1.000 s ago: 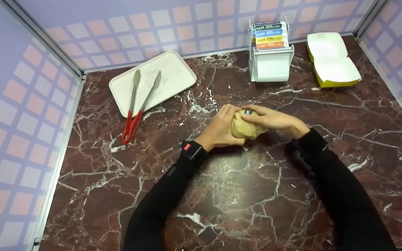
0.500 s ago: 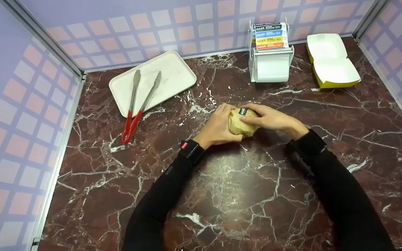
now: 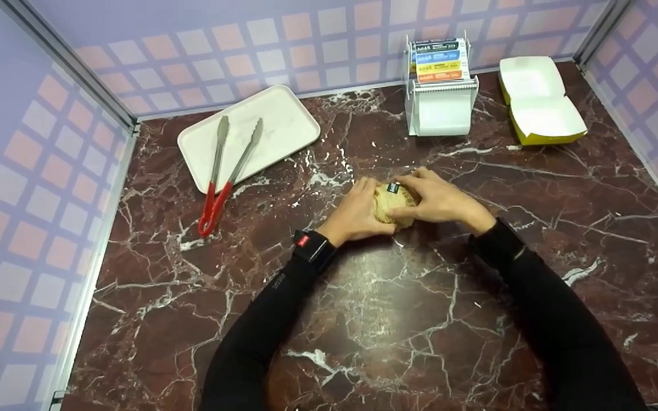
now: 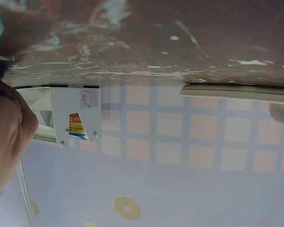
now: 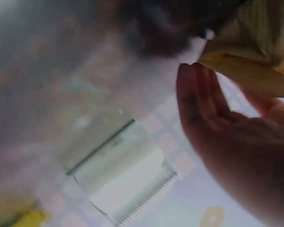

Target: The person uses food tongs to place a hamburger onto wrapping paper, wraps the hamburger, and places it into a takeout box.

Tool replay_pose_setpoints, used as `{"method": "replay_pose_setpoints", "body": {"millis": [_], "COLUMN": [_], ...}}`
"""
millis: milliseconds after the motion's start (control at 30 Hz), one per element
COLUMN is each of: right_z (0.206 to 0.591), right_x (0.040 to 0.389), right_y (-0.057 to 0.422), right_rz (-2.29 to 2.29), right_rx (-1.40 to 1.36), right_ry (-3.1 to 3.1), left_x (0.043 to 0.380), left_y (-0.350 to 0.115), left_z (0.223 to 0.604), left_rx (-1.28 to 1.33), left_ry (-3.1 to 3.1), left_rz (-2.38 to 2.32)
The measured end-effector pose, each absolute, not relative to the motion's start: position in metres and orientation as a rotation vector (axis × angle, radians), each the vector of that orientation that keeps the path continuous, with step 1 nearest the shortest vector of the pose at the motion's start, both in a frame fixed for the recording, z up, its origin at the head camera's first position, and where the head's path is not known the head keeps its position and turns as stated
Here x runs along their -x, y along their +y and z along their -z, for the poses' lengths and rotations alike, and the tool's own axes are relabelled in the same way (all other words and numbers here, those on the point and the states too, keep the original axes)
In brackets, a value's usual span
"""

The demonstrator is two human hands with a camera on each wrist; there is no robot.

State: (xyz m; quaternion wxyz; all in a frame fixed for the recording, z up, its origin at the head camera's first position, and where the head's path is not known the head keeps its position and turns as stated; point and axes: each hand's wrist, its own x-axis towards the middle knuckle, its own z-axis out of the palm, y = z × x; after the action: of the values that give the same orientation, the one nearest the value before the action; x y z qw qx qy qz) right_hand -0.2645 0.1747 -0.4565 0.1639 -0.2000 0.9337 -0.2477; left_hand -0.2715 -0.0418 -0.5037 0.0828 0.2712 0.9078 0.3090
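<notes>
In the middle of the counter a round wrapped burger (image 3: 396, 201) in tan printed paper sits between both hands, with a small dark label (image 3: 393, 188) on its top. My left hand (image 3: 357, 212) grips its left side, thumb at the near side and fingers at the far side. From the right, my right hand (image 3: 437, 197) holds it with thumb and forefinger spread over the paper. The right wrist view shows folded paper (image 5: 255, 71) by the right hand (image 5: 236, 137). In the left wrist view only the edge of the left hand (image 4: 9, 132) appears.
A pale tray (image 3: 277, 131) with red-handled tongs (image 3: 215, 205) across it lies back left. A label dispenser (image 3: 444, 114) stands at the back, right of the middle. Beside it is an open yellow takeaway box (image 3: 546, 120). Patterned walls bound the counter (image 3: 363, 342).
The wrapped burger has moved slightly left and turned, its label now facing up. My right hand has shifted its hold, fingers further apart. The left hand keeps its grip.
</notes>
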Motion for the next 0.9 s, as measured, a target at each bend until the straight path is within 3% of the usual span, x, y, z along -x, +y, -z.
{"method": "replay_pose_setpoints", "body": {"millis": [267,900], "right_z": [0.439,0.471], "right_x": [0.249,0.261], "right_y": [0.167,0.147], "right_rz": [0.589,0.773], "right_rx": [0.605,0.808], "right_ry": [2.689,2.751], "left_x": [0.270,0.260], "left_y": [-0.042,-0.084], "left_z": [0.498,0.497], "left_rx": [-0.725,-0.773], "left_ry": [2.712,2.586], "left_rz": [-0.891,-0.909]}}
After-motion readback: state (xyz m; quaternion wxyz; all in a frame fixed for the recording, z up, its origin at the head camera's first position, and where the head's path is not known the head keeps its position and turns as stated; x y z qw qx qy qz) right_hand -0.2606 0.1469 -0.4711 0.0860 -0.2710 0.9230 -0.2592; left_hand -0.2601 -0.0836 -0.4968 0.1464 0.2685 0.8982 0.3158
